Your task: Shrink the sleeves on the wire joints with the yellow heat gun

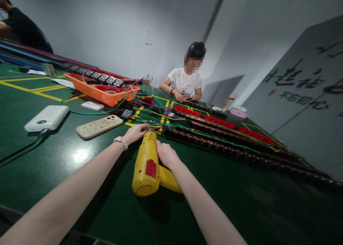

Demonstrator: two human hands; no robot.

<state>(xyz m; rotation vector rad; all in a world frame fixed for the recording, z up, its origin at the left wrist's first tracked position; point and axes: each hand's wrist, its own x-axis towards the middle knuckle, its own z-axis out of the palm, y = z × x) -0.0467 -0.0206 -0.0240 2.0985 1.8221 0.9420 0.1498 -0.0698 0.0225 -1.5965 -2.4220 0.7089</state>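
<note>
Near the middle of the green table [241,202], just in front of the person, a yellow power screwdriver [148,163] lies pointing away from the camera, its long axis running from the blunt rear end close to the body up toward its nose, which meets a cluster of coloured wires [155,121]. The right hand [166,155] is clamped on the tool's right flank, where the handle branches off, fingers wrapped around the body. The left hand [136,132] sits farther forward, at the nose of the tool, fingers curled together over the tip and the wire ends; exactly what they pinch is hidden by the hand itself. A beaded bracelet [121,142] circles the left wrist. So the tool's working end lies ahead of the right hand and directly under the left, which is the nearer one to the wires. Rightward from the nose, long dark socket strips [227,145] with red inserts stretch diagonally away. Left of the hands lie a beige remote control [98,126] and a white power bank [47,118]; beyond, an orange tray [102,92]. Across the table a seated person in a white shirt [186,82] works with both hands.
</note>
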